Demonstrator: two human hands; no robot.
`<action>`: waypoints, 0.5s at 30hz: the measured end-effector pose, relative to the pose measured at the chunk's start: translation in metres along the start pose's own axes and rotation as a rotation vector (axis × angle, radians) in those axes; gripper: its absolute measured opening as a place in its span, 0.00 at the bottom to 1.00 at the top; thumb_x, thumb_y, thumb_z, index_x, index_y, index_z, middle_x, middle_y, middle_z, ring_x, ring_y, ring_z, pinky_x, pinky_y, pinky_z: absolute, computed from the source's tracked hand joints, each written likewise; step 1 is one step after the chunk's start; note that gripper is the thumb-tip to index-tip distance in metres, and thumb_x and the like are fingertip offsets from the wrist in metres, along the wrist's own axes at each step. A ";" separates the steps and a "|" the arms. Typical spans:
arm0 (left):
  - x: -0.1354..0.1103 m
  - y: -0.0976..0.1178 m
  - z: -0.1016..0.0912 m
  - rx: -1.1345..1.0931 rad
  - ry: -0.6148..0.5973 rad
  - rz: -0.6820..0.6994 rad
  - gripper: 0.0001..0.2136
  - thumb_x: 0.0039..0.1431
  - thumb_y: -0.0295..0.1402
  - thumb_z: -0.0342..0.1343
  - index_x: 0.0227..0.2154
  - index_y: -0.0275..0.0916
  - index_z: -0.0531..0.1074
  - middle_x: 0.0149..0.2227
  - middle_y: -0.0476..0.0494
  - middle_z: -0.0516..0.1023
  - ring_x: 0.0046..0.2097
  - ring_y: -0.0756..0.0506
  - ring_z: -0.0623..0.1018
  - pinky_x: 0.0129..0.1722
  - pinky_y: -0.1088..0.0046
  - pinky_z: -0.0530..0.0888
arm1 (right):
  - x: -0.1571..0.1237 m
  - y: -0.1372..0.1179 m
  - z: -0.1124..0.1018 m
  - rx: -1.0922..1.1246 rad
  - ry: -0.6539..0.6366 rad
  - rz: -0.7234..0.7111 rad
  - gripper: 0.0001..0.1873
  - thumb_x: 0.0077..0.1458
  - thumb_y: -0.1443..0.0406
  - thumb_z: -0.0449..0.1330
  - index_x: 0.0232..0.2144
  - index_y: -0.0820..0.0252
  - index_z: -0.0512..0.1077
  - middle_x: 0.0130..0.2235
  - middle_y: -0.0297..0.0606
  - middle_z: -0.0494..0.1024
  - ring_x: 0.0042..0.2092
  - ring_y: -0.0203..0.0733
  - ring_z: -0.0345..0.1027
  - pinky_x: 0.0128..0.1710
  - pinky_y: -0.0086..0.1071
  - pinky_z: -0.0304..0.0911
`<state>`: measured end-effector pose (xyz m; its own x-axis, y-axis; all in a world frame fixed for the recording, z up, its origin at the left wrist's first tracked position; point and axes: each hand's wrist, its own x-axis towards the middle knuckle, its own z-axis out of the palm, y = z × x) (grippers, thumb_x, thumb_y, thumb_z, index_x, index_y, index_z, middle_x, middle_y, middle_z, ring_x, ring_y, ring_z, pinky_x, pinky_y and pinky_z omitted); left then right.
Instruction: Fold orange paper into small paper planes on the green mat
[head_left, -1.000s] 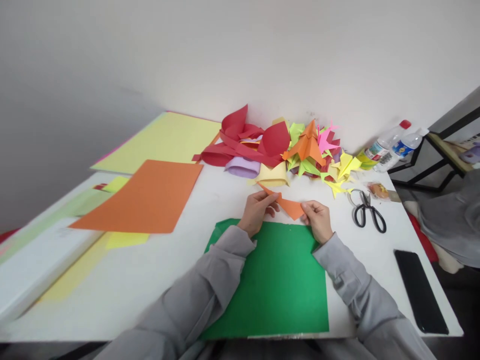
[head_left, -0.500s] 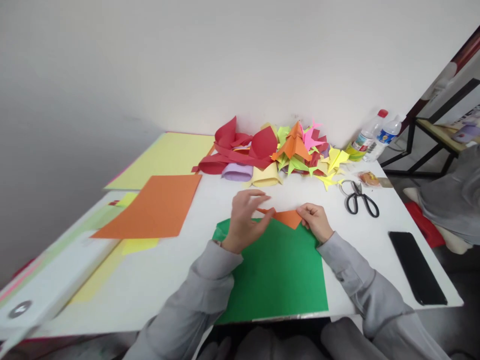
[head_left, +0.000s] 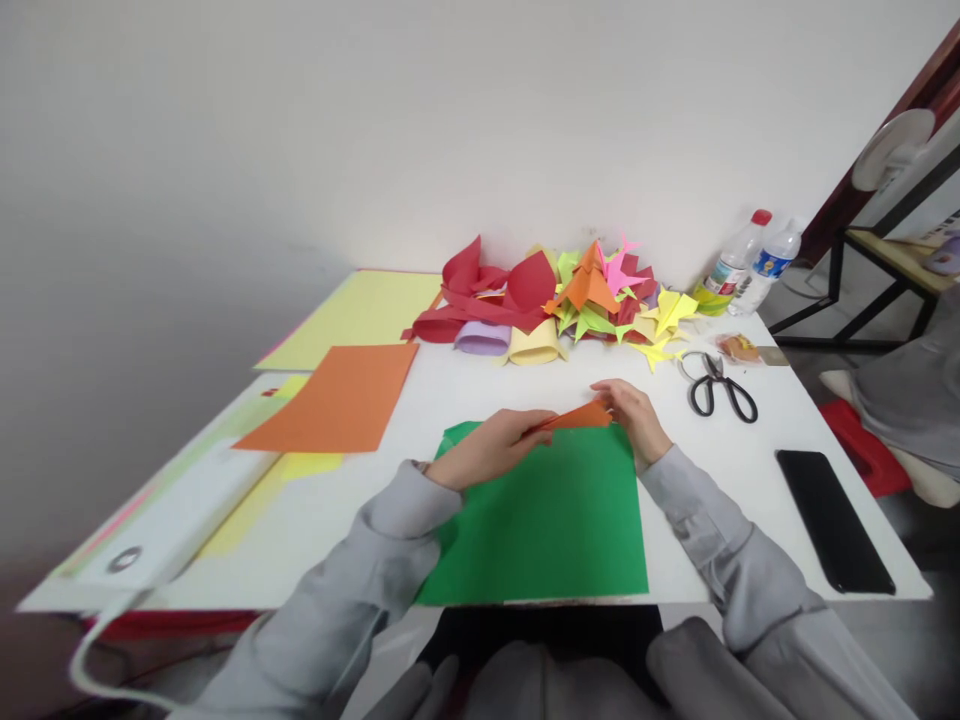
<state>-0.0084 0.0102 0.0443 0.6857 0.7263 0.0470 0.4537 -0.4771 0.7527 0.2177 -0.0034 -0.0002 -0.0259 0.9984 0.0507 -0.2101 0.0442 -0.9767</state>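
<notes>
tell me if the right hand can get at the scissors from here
Probably yes: the black-handled scissors lie to the right of the right hand, with white tabletop showing between it and their handles. That hand is at the folded orange paper, though, so it would likely need to leave it first.

Bare left hand (head_left: 499, 445): directed rightward, fingers together and nearly straight, closed in a pinch. Bare right hand (head_left: 631, 415): apart from the left, fingers bent inward toward it; grip not determinable. Left grey cloth sleeve (head_left: 341, 580) and right grey cloth sleeve (head_left: 720, 550) converge forward, wrists exposed.
</notes>
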 end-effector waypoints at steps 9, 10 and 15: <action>0.004 -0.019 0.001 0.009 0.039 -0.087 0.10 0.54 0.39 0.55 0.37 0.41 0.70 0.31 0.47 0.77 0.29 0.46 0.73 0.30 0.72 0.68 | -0.003 -0.001 0.001 -0.298 -0.151 0.054 0.23 0.46 0.62 0.62 0.46 0.62 0.72 0.13 0.19 0.62 0.15 0.30 0.57 0.18 0.25 0.54; 0.004 -0.021 0.003 0.103 0.053 -0.032 0.09 0.55 0.37 0.54 0.37 0.41 0.70 0.34 0.45 0.77 0.33 0.45 0.74 0.34 0.70 0.69 | -0.004 0.001 0.001 -0.335 -0.162 0.075 0.22 0.46 0.62 0.61 0.46 0.63 0.72 0.13 0.19 0.62 0.14 0.30 0.56 0.18 0.25 0.53; 0.009 -0.025 0.020 0.442 0.113 0.252 0.09 0.57 0.28 0.52 0.38 0.40 0.74 0.45 0.37 0.74 0.45 0.41 0.72 0.45 0.61 0.68 | -0.011 0.005 0.002 -0.677 -0.193 -0.022 0.12 0.47 0.67 0.59 0.36 0.58 0.78 0.15 0.25 0.67 0.17 0.32 0.59 0.20 0.26 0.54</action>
<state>-0.0025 0.0186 0.0127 0.7502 0.5990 0.2799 0.4959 -0.7897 0.3612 0.2152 -0.0139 -0.0050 -0.2152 0.9754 0.0472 0.4401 0.1400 -0.8870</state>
